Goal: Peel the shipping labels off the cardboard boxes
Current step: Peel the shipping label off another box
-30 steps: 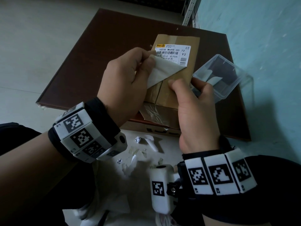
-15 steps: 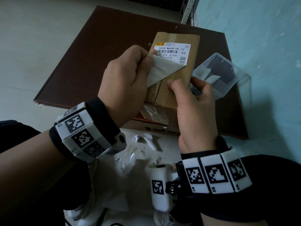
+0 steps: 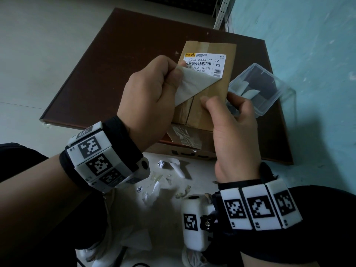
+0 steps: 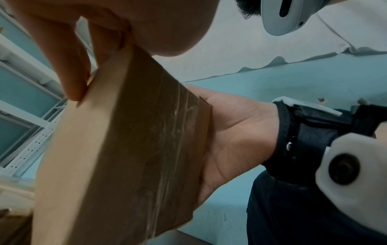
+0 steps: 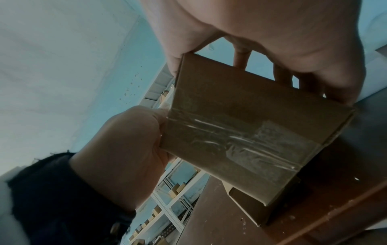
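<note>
A brown cardboard box (image 3: 210, 105) is held up over the board. Its white shipping label (image 3: 204, 64) is partly peeled, and the blank underside of the flap (image 3: 192, 87) is folded up across the top face. My left hand (image 3: 178, 71) pinches the flap's corner between thumb and fingers. My right hand (image 3: 227, 108) grips the box, thumb on the top face and fingers around the right side. In the right wrist view the taped end of the box (image 5: 240, 132) faces the camera. The left wrist view shows the box's side (image 4: 125, 149) and my right palm (image 4: 236, 132) behind it.
A dark brown board (image 3: 134, 64) lies on the floor. A clear plastic container (image 3: 260, 89) with white label pieces sits on it at right. Another cardboard box (image 3: 188, 153) lies under the held one. Paper scraps (image 3: 159, 182) litter the floor. A teal wall (image 3: 308, 54) is at right.
Almost nothing differs: both hands and the box have only shifted slightly in the view, and the left hand still pinches the peeled flap.
</note>
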Demonstrator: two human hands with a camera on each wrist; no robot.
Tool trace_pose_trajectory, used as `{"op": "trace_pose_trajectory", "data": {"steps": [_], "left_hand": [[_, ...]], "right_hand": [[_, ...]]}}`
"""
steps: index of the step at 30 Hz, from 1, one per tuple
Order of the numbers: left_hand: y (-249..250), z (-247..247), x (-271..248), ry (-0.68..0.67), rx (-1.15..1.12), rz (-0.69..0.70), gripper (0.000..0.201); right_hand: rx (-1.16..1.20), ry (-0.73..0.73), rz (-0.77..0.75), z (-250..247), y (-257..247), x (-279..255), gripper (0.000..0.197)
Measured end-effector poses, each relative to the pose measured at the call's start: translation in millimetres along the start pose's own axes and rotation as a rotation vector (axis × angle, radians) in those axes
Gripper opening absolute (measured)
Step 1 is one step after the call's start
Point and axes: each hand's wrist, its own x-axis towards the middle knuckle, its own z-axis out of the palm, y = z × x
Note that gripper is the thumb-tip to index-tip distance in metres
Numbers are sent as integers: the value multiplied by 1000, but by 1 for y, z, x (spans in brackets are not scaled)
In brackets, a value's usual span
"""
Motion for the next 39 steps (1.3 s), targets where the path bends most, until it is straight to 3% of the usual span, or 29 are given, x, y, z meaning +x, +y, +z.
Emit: {"op": "trace_pose_trajectory", "data": {"steps": [39], "left_hand": [[3, -2, -2, -4, -31, -6, 21]], "right_hand": [[9, 2, -18, -1, 1, -4, 49]]}}
